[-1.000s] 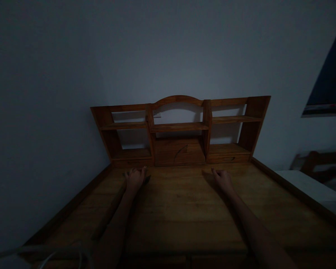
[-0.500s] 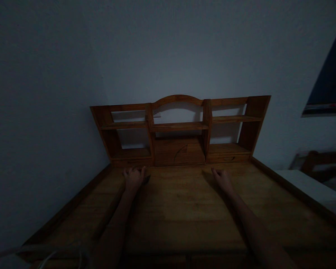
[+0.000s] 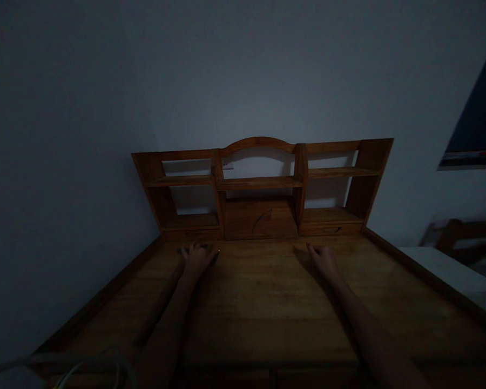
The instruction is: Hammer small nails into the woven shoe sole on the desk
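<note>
The room is very dim. My left hand (image 3: 197,257) lies at the back of the wooden desk top (image 3: 263,302), just before the hutch. Its fingers are pressed down over a small dark thing (image 3: 215,258) that pokes out on the hand's right side; I cannot make out what it is. My right hand (image 3: 323,259) rests palm down on the desk further right, fingers stretched forward and holding nothing. Both forearms reach across the desk from the near edge.
A wooden hutch (image 3: 261,186) with bare shelves and a central door stands against the pale wall. Raised rails edge the desk left and right. A pale cable (image 3: 85,364) loops at the near left corner. A bed with white bedding (image 3: 453,273) is to the right.
My left hand has shifted slightly right and spread its fingers over the dark thing. The right hand has stayed where it was.
</note>
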A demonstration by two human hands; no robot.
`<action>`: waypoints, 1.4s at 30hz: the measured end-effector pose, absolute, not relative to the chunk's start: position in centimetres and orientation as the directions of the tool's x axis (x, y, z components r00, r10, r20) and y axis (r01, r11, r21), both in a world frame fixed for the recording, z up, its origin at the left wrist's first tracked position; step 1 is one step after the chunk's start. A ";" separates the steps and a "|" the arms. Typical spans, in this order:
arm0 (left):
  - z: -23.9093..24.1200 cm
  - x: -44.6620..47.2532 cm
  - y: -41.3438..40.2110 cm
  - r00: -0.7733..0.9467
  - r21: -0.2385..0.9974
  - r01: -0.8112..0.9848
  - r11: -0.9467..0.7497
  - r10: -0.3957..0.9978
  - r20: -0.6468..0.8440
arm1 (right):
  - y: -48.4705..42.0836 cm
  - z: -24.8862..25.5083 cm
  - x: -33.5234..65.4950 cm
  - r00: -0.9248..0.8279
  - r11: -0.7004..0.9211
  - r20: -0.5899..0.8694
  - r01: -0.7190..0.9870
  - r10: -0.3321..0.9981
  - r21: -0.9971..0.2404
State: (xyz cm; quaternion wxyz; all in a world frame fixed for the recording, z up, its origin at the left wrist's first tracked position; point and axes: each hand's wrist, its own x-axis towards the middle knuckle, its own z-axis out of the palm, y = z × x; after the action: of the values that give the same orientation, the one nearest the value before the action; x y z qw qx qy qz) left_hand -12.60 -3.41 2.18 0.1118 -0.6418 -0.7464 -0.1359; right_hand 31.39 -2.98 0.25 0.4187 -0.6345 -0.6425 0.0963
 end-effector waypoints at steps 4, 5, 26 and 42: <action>1.2 -12.8 -2.9 -0.140 0.014 0.990 0.143 0.943 0.301 | -3.0 0.2 31.4 0.153 0.184 0.423 0.734 0.893 -0.654; 1.1 -12.8 -2.8 -0.140 0.005 0.989 0.146 0.944 0.298 | -3.0 0.2 31.4 0.152 0.186 0.424 0.734 0.893 -0.654; 1.2 -12.6 -3.1 -0.141 -0.010 0.989 0.148 0.960 0.244 | -3.0 0.3 31.3 0.160 0.183 0.435 0.742 0.886 -0.646; 0.2 -13.2 -2.3 -0.189 0.024 0.982 0.187 0.965 0.180 | -3.1 0.4 31.3 0.139 0.181 0.397 0.723 0.907 -0.667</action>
State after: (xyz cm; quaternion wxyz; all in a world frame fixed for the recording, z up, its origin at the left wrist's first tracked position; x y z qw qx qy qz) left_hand -13.16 -2.30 0.16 0.0619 -0.6339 -0.7680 -0.0668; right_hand 31.30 -3.15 0.43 0.4151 -0.6302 -0.6466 0.1113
